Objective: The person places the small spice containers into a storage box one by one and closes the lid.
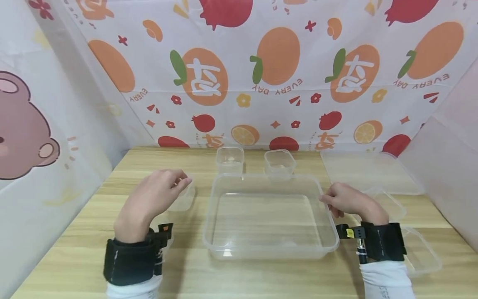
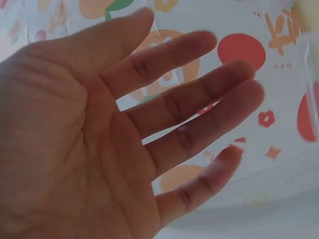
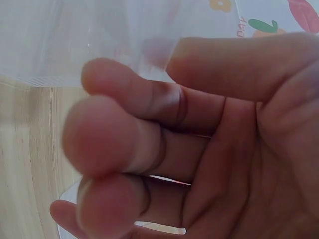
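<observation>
A large clear plastic container (image 1: pixel 269 251), rectangular and open-topped, stands in the middle of the table. At its right side my right hand (image 1: pixel 345 201) pinches the rim between thumb and curled fingers. The right wrist view shows the thumb (image 3: pixel 219 67) against the see-through wall (image 3: pixel 60 55). To the left of the container my left hand (image 1: pixel 153 197) hovers with nothing in it. Its fingers (image 2: pixel 192 102) are spread and nearly straight in the left wrist view. Below and beside that hand lies a small clear plastic piece (image 1: pixel 184 201), partly hidden by it.
Two small clear containers (image 1: pixel 230 161) stand behind the large one. A large flat clear lid (image 1: pixel 373 172) lies at the back right. Smaller clear pieces (image 1: pixel 422 253) lie near the right forearm. Printed cloth (image 1: pixel 276 104) hangs along the table's back edge.
</observation>
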The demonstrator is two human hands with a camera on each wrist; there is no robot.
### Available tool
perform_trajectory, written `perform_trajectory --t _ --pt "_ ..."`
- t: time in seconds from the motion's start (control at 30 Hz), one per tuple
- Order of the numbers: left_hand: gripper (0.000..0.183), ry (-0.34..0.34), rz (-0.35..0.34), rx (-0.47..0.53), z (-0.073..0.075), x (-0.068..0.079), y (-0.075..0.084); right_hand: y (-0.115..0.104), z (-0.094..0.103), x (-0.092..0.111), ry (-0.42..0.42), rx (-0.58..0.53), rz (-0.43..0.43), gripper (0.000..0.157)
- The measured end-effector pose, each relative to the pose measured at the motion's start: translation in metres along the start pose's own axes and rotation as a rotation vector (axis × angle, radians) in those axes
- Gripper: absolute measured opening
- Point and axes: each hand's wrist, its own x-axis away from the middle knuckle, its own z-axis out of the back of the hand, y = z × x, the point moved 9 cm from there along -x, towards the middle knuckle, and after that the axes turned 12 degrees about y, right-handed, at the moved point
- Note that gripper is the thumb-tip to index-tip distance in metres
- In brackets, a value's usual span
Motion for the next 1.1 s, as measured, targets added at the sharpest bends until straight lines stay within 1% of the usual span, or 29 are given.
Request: perform_trajectory --t 0.13,0.23,0.33,0.4,0.47,0.53,0.57,0.63,0.7,0.77,0.9,0.97,1.1 --pt "0.027 -0.033 -0.027 -0.074 0.008 0.002 -0.001 0.001 -0.004 0.002 -0.006 -0.017 -0.001 0.038" --pt "0.024 -0.064 -0.038 -0.118 0.011 0.004 -0.007 0.002 -0.005 0.003 -0.006 -0.009 -0.010 0.038" --pt "0.018 -0.103 -0.034 -0.120 0.011 0.010 -0.019 0.004 -0.004 0.002 -0.004 0.005 -0.018 0.038" --pt "0.014 -0.114 -0.037 -0.114 0.012 0.016 -0.029 0.003 -0.004 0.001 -0.002 0.005 -0.010 0.037" --pt "0.014 -0.120 -0.040 -0.106 0.011 0.023 -0.039 0.002 -0.003 -0.001 -0.001 -0.002 -0.003 0.037" --pt "0.014 -0.137 -0.041 -0.099 0.009 0.030 -0.051 0.001 -0.003 -0.002 -0.001 -0.012 0.000 0.037" --pt "0.014 -0.156 -0.027 -0.099 0.007 0.034 -0.057 0.000 -0.003 -0.002 -0.002 -0.015 0.000 0.037" --pt "0.011 -0.206 0.006 -0.103 0.001 0.040 -0.070 0.001 -0.004 -0.002 -0.005 -0.014 -0.017 0.037" --pt "0.015 -0.255 0.033 -0.128 -0.004 0.044 -0.080 0.003 -0.005 -0.002 -0.006 -0.012 -0.032 0.037" --pt "0.019 -0.291 0.053 -0.154 -0.009 0.048 -0.089 0.004 -0.005 -0.001 -0.005 -0.013 -0.039 0.037" --pt "0.025 -0.316 0.046 -0.193 -0.015 0.051 -0.097 0.003 -0.005 0.000 -0.002 -0.026 -0.029 0.038" --pt "0.026 -0.334 0.063 -0.190 -0.017 0.053 -0.099 0.002 -0.003 0.000 0.003 -0.032 -0.027 0.038" --pt "0.023 -0.350 0.084 -0.177 -0.020 0.053 -0.102 0.001 -0.001 -0.001 0.007 -0.039 -0.026 0.037"
